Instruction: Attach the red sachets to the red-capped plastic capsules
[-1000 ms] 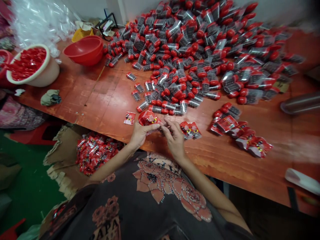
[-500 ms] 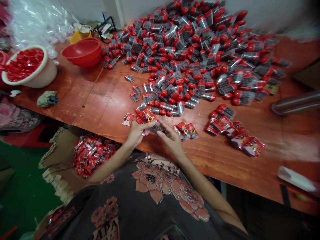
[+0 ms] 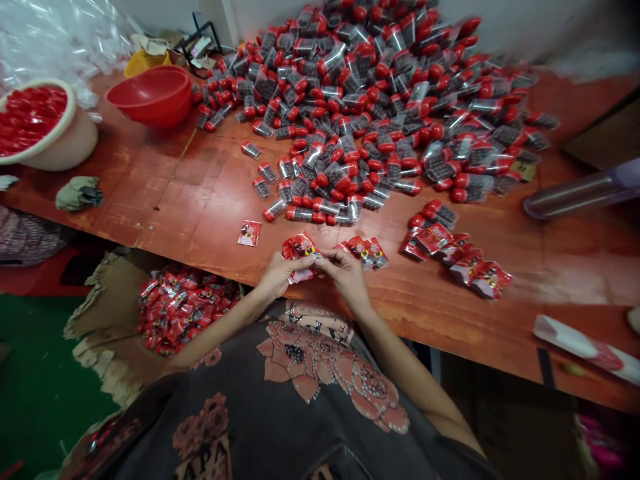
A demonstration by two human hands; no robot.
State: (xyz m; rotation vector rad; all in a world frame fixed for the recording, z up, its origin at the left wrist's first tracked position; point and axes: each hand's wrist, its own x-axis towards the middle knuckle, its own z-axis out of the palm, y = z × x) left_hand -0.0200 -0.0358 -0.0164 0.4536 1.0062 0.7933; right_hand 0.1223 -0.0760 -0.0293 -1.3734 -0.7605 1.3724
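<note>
Red foil sachets (image 3: pixel 300 247) held between both hands just above table edge (image 3: pixel 440 337), long axis running crosswise; left hand (image 3: pixel 281 275) and right hand (image 3: pixel 346 277) together, clamped on them; loose sachets (image 3: pixel 366 253) just beside, nearer right hand.

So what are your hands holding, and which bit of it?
The left hand grips red foil sachets by their lower edge. The right hand pinches beside them, but its fingers hide what it holds.

Small red printed foil sachets (image 3: pixel 299 247), crinkled and glossy, bunched in a loose overlapping stack
</note>
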